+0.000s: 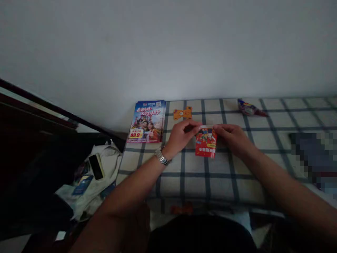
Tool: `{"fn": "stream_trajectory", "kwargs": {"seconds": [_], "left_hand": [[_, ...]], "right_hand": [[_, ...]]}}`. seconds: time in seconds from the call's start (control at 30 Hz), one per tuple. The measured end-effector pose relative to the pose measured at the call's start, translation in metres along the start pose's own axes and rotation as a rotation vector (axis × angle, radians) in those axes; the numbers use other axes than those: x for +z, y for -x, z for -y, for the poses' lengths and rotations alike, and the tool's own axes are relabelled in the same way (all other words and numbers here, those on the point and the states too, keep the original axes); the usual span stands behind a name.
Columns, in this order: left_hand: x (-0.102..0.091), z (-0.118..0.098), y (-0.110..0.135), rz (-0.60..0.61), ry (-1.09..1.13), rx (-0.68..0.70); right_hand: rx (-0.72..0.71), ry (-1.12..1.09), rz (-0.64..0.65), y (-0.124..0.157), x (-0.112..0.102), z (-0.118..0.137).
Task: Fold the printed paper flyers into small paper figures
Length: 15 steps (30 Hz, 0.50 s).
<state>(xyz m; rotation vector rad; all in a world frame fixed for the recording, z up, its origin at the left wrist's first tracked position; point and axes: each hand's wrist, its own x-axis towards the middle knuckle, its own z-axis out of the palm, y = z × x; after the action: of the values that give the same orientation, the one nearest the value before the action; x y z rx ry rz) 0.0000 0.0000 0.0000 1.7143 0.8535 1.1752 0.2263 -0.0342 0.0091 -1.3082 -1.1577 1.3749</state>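
Observation:
A red printed leaflet, with colourful figures and a pale strip along its far edge, is held over the checked cloth. My left hand pinches its far left corner between thumb and fingers; a metal watch sits on that wrist. Gripping the far right corner is my right hand, its fingers closed. The leaflet's lettering appears upside down to me. Whether its near edge touches the cloth I cannot tell.
A stack of flyers lies at the back left of the checked tablecloth. Behind my hands are an orange bear print and a purple cone-shaped packet. Below left, a phone rests on white bags. A wall rises behind.

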Motion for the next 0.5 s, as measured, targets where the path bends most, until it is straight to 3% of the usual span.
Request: {"fn": "stream_trajectory", "kwargs": {"seconds": [0.17,0.5], "left_hand": [[-0.0012,0.0027,-0.0003,-0.02,-0.041,-0.012],[-0.0017,0.002,-0.0009,0.024,-0.006,0.001]], "right_hand": [[0.011,-0.085,0.051,-0.0029,-0.0012,-0.0055],[-0.029,0.028,0.061,-0.0021,-0.0063,-0.0046]]}}
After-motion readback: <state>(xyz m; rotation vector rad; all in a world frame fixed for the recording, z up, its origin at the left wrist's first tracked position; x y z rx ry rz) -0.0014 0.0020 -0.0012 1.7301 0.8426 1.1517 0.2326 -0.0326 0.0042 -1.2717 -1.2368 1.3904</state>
